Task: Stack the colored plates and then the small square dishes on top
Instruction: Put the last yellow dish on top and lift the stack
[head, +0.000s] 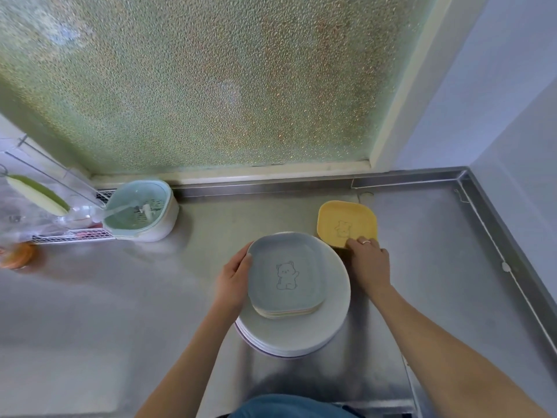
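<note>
A stack of round pale plates [316, 336] sits on the steel counter near its front. On top of it lies a small pile of square dishes; the uppermost is a blue-grey dish with a bear drawing [286, 274]. My left hand [233, 282] grips the left edge of that pile. A yellow square dish with a bear drawing [346, 221] rests on the counter behind and to the right of the stack. My right hand [369, 265] holds its near edge, thumb on the rim.
The steel counter [120, 312] has raised edges at the back and right. A pale green strainer basket [138, 209] stands at the back left beside a wire rack [72, 235] with a sponge. An orange lid [18, 254] lies at the far left. A frosted window rises behind.
</note>
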A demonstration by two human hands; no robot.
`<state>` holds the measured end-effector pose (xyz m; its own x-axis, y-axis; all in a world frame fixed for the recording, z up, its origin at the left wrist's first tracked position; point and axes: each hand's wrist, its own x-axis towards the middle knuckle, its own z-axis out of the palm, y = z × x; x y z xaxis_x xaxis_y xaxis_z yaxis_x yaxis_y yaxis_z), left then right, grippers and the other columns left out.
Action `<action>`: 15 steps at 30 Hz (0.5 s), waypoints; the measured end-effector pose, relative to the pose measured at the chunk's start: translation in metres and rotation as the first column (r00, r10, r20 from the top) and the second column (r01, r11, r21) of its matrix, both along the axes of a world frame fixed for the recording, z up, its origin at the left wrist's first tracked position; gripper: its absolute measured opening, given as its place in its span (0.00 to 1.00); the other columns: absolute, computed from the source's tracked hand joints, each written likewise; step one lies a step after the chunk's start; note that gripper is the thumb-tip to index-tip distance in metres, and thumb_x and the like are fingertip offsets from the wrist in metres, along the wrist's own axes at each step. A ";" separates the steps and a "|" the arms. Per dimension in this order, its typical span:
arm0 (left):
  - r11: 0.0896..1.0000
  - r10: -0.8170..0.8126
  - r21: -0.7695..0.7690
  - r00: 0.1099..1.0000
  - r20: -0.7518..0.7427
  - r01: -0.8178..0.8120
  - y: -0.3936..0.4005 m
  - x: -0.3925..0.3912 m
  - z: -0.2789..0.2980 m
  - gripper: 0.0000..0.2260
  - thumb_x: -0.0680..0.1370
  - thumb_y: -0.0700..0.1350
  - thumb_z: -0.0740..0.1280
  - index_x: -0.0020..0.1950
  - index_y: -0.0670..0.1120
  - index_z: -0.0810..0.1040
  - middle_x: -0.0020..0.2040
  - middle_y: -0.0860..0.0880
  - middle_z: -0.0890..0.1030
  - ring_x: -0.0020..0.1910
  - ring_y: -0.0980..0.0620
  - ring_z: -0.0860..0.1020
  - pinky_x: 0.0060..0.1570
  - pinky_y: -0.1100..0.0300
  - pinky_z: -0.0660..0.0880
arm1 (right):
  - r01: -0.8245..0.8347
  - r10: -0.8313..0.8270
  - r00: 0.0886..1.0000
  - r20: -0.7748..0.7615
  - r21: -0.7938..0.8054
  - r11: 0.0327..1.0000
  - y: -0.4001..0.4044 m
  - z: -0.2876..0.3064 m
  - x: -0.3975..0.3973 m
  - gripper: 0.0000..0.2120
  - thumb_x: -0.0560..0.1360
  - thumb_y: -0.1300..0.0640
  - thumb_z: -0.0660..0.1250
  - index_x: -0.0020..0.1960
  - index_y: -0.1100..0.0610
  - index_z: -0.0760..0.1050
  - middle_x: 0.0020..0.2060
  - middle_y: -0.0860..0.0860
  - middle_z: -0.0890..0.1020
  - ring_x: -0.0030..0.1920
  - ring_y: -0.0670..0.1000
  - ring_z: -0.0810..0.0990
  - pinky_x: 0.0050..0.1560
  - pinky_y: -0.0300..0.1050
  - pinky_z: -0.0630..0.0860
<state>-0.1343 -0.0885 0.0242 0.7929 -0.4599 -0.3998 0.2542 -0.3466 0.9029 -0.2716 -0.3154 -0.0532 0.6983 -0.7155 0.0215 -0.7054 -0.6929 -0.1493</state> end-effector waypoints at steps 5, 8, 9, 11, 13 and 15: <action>0.998 0.045 -0.041 0.999 0.003 -0.045 -0.002 -0.005 0.005 0.14 0.80 0.42 0.58 0.57 0.54 0.80 0.50 0.62 0.81 0.47 0.68 0.77 0.38 0.77 0.73 | 0.029 -0.039 0.912 0.409 0.031 0.999 0.012 0.042 0.002 0.10 0.74 0.68 0.63 0.49 0.57 0.79 0.43 0.57 0.81 0.44 0.60 0.75 0.40 0.52 0.74; 0.996 0.067 -0.061 0.998 0.000 -0.067 -0.002 -0.005 0.004 0.13 0.80 0.43 0.59 0.55 0.56 0.81 0.51 0.61 0.82 0.52 0.61 0.78 0.46 0.70 0.74 | -0.056 0.022 0.792 0.610 0.036 0.998 0.044 0.069 -0.003 0.10 0.72 0.70 0.66 0.47 0.58 0.80 0.40 0.55 0.79 0.42 0.57 0.74 0.41 0.49 0.72; 0.995 0.075 -0.069 0.997 0.004 -0.074 -0.002 -0.005 0.003 0.14 0.79 0.44 0.59 0.51 0.59 0.81 0.49 0.63 0.82 0.52 0.61 0.78 0.48 0.67 0.73 | -0.100 0.062 0.759 0.649 0.021 0.995 0.058 0.074 -0.007 0.10 0.71 0.70 0.67 0.47 0.57 0.79 0.40 0.54 0.79 0.42 0.55 0.74 0.42 0.48 0.71; 0.994 0.076 -0.083 0.997 0.011 -0.074 -0.002 -0.007 0.003 0.14 0.79 0.45 0.60 0.46 0.63 0.81 0.47 0.66 0.81 0.52 0.62 0.78 0.50 0.65 0.72 | -0.188 0.160 0.712 0.683 -0.033 0.982 0.086 0.082 -0.016 0.11 0.70 0.68 0.66 0.48 0.54 0.79 0.39 0.52 0.79 0.44 0.52 0.73 0.45 0.46 0.68; 0.993 0.047 -0.105 0.999 0.018 -0.045 -0.001 -0.006 0.000 0.13 0.80 0.45 0.60 0.48 0.61 0.81 0.49 0.61 0.82 0.52 0.58 0.78 0.53 0.62 0.73 | -0.269 0.261 0.715 0.648 -0.090 0.959 0.110 0.083 -0.023 0.13 0.70 0.66 0.64 0.49 0.51 0.77 0.40 0.50 0.79 0.44 0.50 0.73 0.46 0.44 0.66; 0.990 0.030 -0.138 0.999 0.022 -0.027 0.000 -0.005 0.001 0.12 0.81 0.44 0.58 0.47 0.56 0.80 0.47 0.55 0.82 0.50 0.53 0.78 0.50 0.59 0.74 | -0.338 0.342 0.754 0.561 -0.115 0.934 0.126 0.080 -0.027 0.13 0.71 0.62 0.61 0.50 0.49 0.77 0.40 0.48 0.79 0.45 0.48 0.73 0.49 0.43 0.64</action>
